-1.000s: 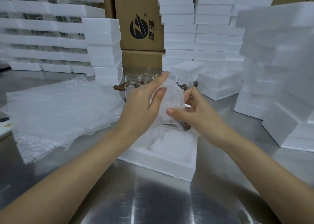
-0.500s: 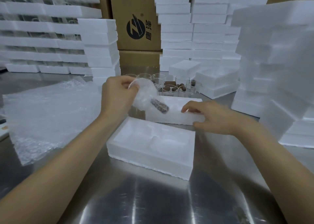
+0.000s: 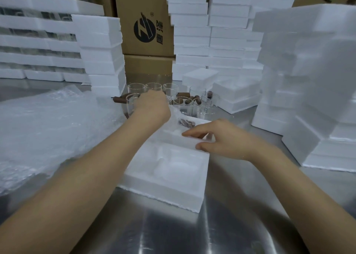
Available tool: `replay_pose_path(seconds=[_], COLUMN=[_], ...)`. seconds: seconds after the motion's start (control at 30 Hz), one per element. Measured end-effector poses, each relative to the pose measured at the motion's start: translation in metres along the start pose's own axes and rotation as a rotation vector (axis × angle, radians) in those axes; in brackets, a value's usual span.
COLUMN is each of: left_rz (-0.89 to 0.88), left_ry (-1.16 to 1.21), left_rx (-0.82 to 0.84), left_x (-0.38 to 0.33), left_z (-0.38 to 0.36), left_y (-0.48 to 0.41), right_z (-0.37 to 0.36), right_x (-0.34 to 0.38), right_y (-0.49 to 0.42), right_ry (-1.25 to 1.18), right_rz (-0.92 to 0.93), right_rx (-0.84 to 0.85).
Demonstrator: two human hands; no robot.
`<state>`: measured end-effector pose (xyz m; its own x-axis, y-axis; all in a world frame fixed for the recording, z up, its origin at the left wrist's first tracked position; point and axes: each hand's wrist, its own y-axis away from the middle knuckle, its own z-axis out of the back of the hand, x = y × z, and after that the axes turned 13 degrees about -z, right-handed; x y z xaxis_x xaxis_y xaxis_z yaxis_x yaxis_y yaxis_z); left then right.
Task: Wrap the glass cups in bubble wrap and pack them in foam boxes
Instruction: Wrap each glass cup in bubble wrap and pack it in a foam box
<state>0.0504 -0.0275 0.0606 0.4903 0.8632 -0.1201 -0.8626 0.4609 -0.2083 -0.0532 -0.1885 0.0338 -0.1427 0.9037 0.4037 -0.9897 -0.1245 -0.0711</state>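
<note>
Left hand [image 3: 152, 105] has left the wrapped cup [image 3: 183, 121] for the cups [image 3: 195, 104], its grip impossible to tell; right hand [image 3: 221, 138] pinches the far foam box [image 3: 173, 139].

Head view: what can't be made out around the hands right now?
- Left hand fingers: hidden behind the hand's back, head view; grip on a glass cup unclear.
- Wrapped cup: head view, mostly behind the left wrist; seating unclear.
- Right hand pinching far foam tray: head view, motion blur smears its edges.
</note>
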Motion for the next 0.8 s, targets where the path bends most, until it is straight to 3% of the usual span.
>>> replay_pose_path(seconds=[0.23,0.47,0.57,0.8], left_rz=[-0.023,-0.212,-0.281,-0.284], left_ry=[-0.004,0.212,0.319,0.204], left_rx=[0.054,-0.16,-0.049,-0.138], left_x=[0.014,0.011,0.004,-0.002], left_z=[0.01,0.009,0.005,-0.004], left_y=[-0.006,-0.005,0.001,0.007], right_z=[-0.001,-0.001,-0.002,-0.005], right_x=[-0.002,-0.005,-0.006,-0.005], right_y=[0.001,0.002,0.001,0.0], right_ry=[-0.043,-0.025,-0.041,-0.01], right_rz=[0.0,-0.008,-0.01,-0.019], right_rx=[0.004,-0.028,-0.036,-0.05])
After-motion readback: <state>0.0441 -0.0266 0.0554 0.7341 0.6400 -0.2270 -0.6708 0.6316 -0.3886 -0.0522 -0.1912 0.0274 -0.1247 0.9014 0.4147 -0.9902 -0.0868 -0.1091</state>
